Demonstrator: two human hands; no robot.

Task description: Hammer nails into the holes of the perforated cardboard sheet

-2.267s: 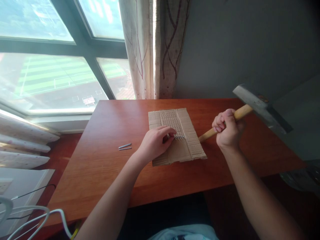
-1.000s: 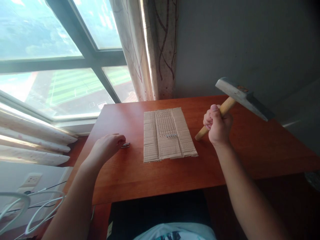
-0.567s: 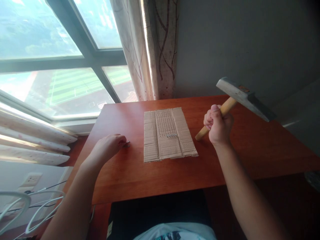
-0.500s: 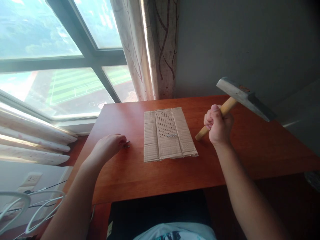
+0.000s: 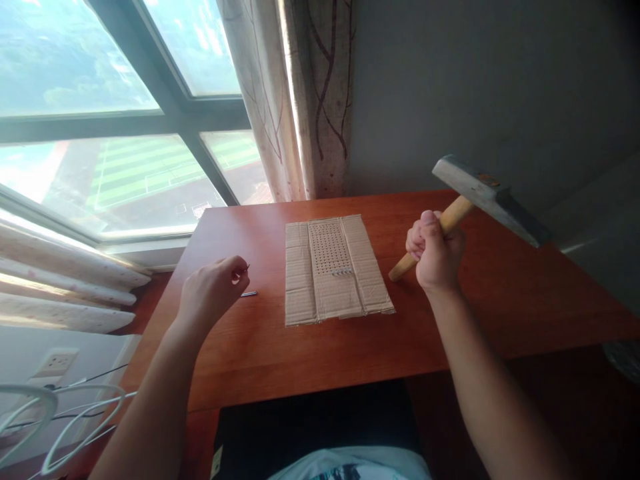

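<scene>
My right hand (image 5: 436,250) is wrapped round the wooden handle of a hammer (image 5: 457,212), its metal head raised above the table's right side. My left hand (image 5: 215,283) is closed in a pinch on a small thin nail (image 5: 246,269), mostly hidden by the fingers. Just below that hand, more thin metal nails (image 5: 249,294) lie on the wood. Between my hands a creased cardboard sheet (image 5: 300,300) lies flat; its middle strip carries a grid of small dark holes (image 5: 330,247). A short row of metal nails (image 5: 343,272) sits along the grid's near edge.
The reddish wooden table (image 5: 240,360) stands against a grey wall and a window (image 5: 145,173) at the left. Curtains (image 5: 325,100) hang behind it. White cables (image 5: 85,413) and a wall socket (image 5: 57,363) are at the lower left.
My left hand has lifted off the tabletop, pinching a nail, and the nails below it show more clearly. My right hand holds the hammer almost still.
</scene>
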